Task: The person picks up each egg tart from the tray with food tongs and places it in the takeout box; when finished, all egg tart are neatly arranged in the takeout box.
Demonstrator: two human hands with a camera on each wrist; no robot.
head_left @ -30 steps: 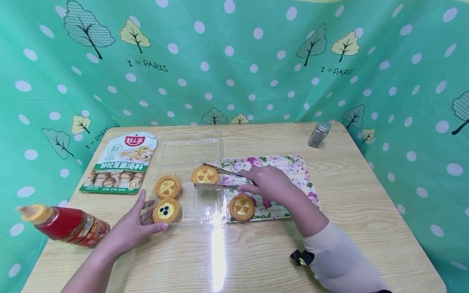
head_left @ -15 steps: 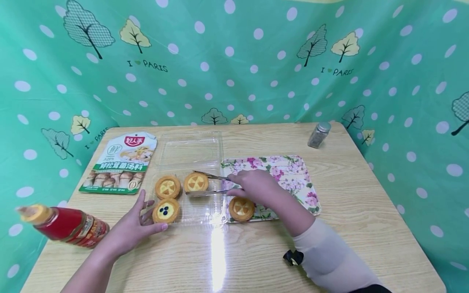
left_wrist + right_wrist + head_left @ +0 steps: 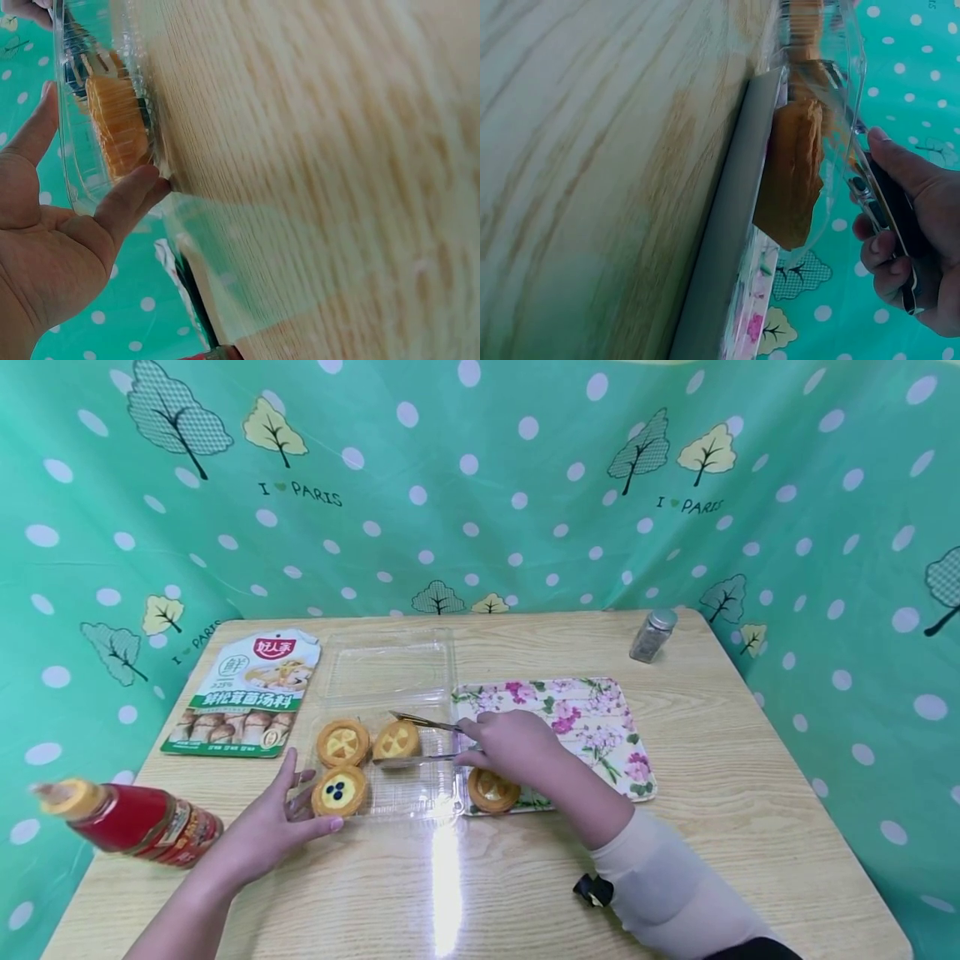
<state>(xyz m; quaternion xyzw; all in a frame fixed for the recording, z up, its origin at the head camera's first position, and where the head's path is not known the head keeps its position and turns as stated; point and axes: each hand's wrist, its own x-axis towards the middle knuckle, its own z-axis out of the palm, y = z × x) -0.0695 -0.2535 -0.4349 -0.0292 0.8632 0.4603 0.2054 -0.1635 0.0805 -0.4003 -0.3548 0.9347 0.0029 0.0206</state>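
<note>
Tart (image 3: 396, 742) between arms of tongs (image 3: 431, 722), inside clear container (image 3: 405, 793), right of plain-crossed tart (image 3: 343, 743) and berry tart (image 3: 339, 791). Right grip (image 3: 517, 745) curled round tongs; left grip (image 3: 277, 831) spread wide at container's left end. Floral tray (image 3: 592, 727), bearing fourth tart (image 3: 492, 789), at container's right; all on bench (image 3: 375, 902). Judged step: handling tart with tongs; lifting or lowering, cannot tell. Next move likely calls for steady, light pressure, clear of neighbours.
</note>
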